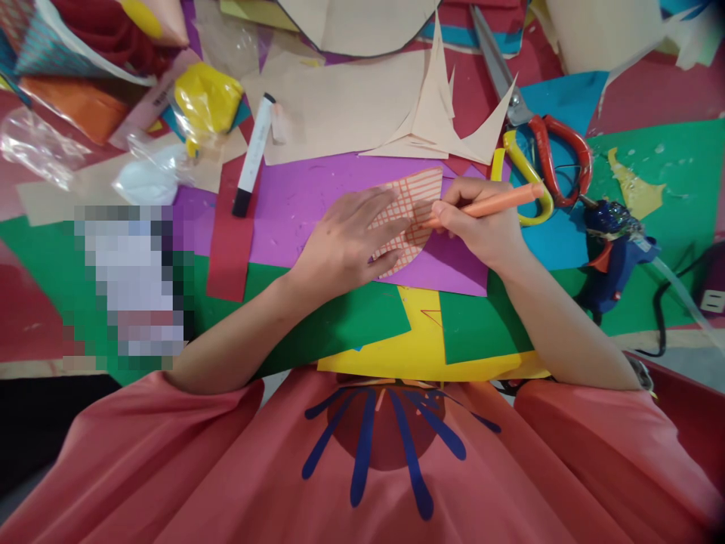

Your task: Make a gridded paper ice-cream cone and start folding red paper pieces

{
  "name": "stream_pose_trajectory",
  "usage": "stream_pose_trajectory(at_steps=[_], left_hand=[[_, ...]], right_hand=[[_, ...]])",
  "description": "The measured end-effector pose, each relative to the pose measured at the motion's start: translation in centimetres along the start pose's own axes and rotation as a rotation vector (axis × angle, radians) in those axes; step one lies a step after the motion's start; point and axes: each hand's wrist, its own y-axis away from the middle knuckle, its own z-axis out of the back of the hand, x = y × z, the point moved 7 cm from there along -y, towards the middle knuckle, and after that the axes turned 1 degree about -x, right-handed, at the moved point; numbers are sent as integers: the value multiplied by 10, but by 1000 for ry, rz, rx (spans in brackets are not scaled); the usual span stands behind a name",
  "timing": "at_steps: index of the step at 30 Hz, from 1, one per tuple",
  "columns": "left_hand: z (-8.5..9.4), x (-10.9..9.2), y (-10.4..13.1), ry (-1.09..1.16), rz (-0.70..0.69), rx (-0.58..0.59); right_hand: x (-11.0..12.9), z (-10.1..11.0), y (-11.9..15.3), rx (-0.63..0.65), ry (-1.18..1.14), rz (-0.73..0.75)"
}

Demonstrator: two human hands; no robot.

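A pale paper piece (427, 185) with one curved edge lies on the purple sheet (283, 196); crossing orange lines form a grid over it. My left hand (351, 234) rests flat on its left part, fingers spread, hiding some of the lines. In my right hand (487, 227) is an orange marker (504, 201), pinched between thumb and fingers. Its tip meets the paper's right side, partly hidden by the fingers. Just beyond that hand lie scissors (544, 162) with red and yellow handles.
A blue glue gun (615, 264) with a cable sits at the right. Cream paper offcuts (433, 113) lie behind my hands. A white marker with black ends (254, 155) rests near a red strip (229, 257). Wrapped yellow clay-like material (208, 98) is at the upper left.
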Motion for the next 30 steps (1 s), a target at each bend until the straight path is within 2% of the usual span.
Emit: stream_pose_trajectory(at_steps=[7, 13, 19, 22, 25, 30], left_hand=[[-7, 7, 2, 116, 91, 55], [-2, 3, 1, 71, 33, -16], [-4, 4, 1, 92, 65, 28], [-2, 3, 1, 61, 30, -3], [0, 1, 1, 37, -5, -44], [-3, 4, 2, 89, 43, -11]], right_hand=[[2, 0, 4, -6, 3, 10], [3, 0, 3, -14, 52, 41], [2, -3, 2, 36, 65, 21], [1, -4, 1, 65, 56, -1], [1, -3, 1, 48, 54, -14], [4, -3, 1, 29, 72, 4]])
